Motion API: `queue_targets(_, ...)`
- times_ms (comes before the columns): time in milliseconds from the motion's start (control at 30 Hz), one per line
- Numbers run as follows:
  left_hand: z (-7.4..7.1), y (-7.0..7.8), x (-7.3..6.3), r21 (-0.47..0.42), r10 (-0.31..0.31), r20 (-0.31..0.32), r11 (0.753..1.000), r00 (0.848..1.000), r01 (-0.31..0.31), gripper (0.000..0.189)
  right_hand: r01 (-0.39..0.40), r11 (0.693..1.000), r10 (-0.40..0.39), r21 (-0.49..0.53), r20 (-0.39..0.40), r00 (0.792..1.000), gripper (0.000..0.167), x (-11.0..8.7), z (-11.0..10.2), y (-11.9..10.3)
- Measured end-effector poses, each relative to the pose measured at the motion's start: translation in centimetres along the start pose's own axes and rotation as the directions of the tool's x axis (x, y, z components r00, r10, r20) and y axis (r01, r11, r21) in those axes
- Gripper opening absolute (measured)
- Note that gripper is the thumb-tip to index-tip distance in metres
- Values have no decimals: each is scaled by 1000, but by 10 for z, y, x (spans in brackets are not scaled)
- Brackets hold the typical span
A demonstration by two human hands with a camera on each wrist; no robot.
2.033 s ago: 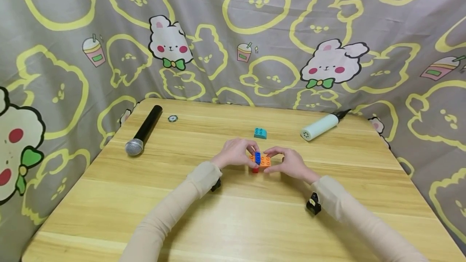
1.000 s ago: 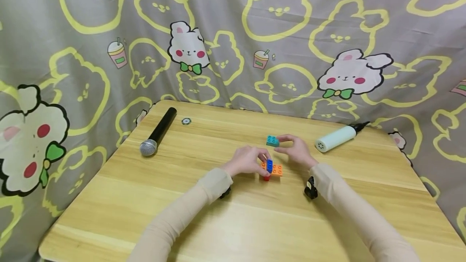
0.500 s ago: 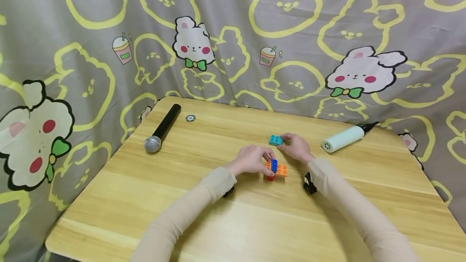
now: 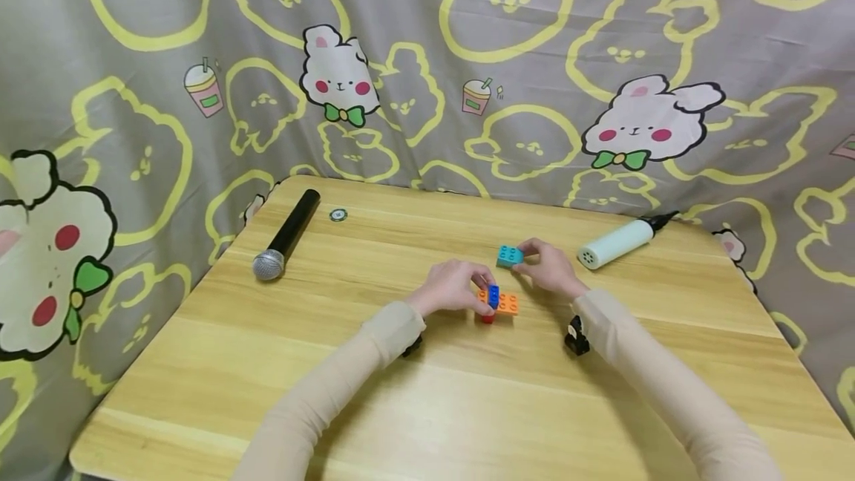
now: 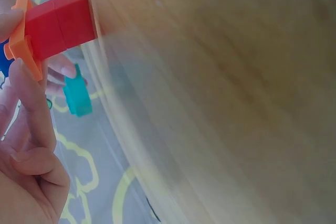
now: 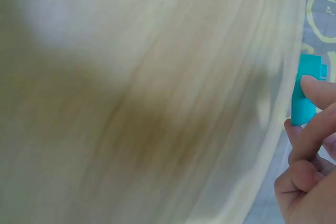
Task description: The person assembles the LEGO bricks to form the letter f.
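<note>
In the head view, my left hand (image 4: pixel 449 286) holds a small brick build between thumb and fingers. The build has a blue brick (image 4: pixel 493 295) on top of an orange brick (image 4: pixel 508 303), with red bricks (image 5: pixel 60 23) stacked beneath and meeting the table. Farther back, my right hand (image 4: pixel 549 269) pinches a teal toy brick (image 4: pixel 509 255) with studs on top. In the right wrist view, the thumb lies over one face of the teal brick (image 6: pixel 308 90) and a fingertip is at its lower end. The left wrist view shows a gap between the teal brick and the tabletop.
A black microphone (image 4: pixel 287 234) with a silver head lies at the left of the wooden table (image 4: pixel 427 399). Beside it is a round chip (image 4: pixel 338 214). A pale green hand pump (image 4: pixel 617 243) with a black tip lies at back right. A patterned curtain (image 4: pixel 401 13) hangs behind.
My right hand has left the orange brick, reached back and taken hold of the teal brick, which has shifted slightly rightward. My left hand stays on the brick build. The head view has shifted.
</note>
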State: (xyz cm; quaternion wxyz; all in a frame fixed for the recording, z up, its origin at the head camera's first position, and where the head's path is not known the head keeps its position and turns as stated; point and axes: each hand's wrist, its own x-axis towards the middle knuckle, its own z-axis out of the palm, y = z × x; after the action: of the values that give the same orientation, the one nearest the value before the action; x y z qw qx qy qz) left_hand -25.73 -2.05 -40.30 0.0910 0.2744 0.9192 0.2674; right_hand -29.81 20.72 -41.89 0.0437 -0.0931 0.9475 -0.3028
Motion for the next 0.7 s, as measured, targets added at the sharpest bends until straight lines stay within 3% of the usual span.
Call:
queue_targets(367,-2,-2,1,12,-6,-1,1000,1000,6,34,62,991,-63,122,3,998,45,-24,-19,-8)
queue_targets(700,0,2,2,3,-15,3,1000,1000,15,33,221,947,-219,232,-35,975,35,-56,-19,-16)
